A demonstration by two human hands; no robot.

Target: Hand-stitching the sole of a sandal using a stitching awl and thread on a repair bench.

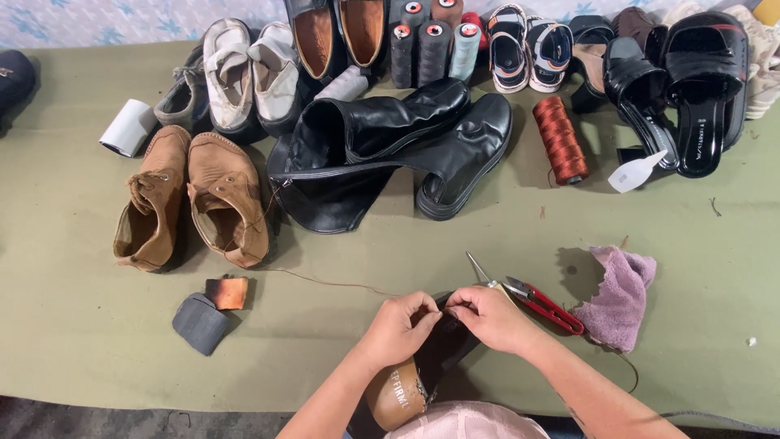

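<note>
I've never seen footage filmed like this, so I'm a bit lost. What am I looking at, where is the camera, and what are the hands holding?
One camera, worn on the person's head, looks down at a green table. The left hand and right hand pinch the edge of a dark shoe between them. A thin thread runs from there toward the brown shoes. Red-handled snips and a purple cloth lie beside the right hand. Farther back sit black boots, thread spools, sandals and other shoes.

sandal toe hidden under hands
</note>
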